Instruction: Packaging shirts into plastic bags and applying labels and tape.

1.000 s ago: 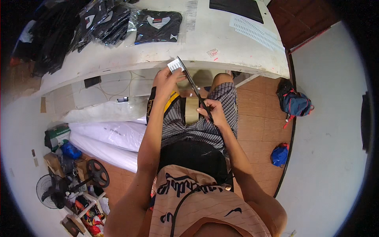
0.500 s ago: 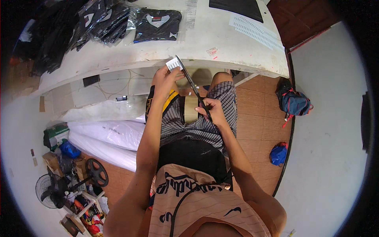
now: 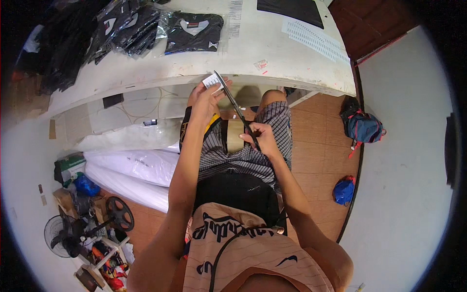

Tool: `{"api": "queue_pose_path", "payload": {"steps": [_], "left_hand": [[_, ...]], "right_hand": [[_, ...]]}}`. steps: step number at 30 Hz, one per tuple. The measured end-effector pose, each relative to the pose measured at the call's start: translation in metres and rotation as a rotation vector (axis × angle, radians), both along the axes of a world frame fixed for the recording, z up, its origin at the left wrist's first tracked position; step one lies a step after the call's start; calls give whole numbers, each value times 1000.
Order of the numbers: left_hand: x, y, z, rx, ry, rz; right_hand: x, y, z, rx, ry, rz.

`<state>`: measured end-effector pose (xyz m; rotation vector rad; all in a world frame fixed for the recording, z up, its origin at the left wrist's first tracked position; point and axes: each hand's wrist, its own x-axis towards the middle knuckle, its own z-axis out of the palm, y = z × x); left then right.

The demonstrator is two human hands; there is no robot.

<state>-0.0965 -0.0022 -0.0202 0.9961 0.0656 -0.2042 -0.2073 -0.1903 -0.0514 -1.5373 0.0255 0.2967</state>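
Between the fingers and thumb of my left hand [image 3: 204, 100] is a small white paper label [image 3: 212, 81] with dark printed lines, held just in front of the table edge. A long pair of scissors [image 3: 234, 104] with black handles is gripped by my right hand [image 3: 264, 137] above my lap. Its blades point up and to the left, with the tips at the label's right edge. Whether the blades touch the paper I cannot tell. Below the scissors, a tan seat or stool surface [image 3: 235, 137] shows between my thighs.
On the white table [image 3: 282, 63] lie a bagged black shirt [image 3: 193, 33], piled bagged garments [image 3: 131, 29], printed label sheets [image 3: 316, 41] and a black flat piece [image 3: 292, 10]. White wrapped rolls [image 3: 131, 170] and a fan [image 3: 61, 235] stand left; a backpack [image 3: 364, 127] and blue bag [image 3: 344, 191] right.
My left hand and the label have shifted slightly down and left. The scissor tips have dropped a little with them, while my right hand stays nearly in place.
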Motion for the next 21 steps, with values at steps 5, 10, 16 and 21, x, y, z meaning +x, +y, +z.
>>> {"api": "queue_pose_path", "payload": {"steps": [5,10,16,21], "left_hand": [[1,-2,6,-212,65,39],[1,-1,5,-244,73,25],[1,0,3,-280,74,25],[3,4,-4,-365,95,16]], "right_hand": [[-1,0,2,10,60,-1],[-1,0,-5,-20,20,-5],[-1,-1,-7,-32,37,-2],[-1,-1,1,-11,18,4]]}}
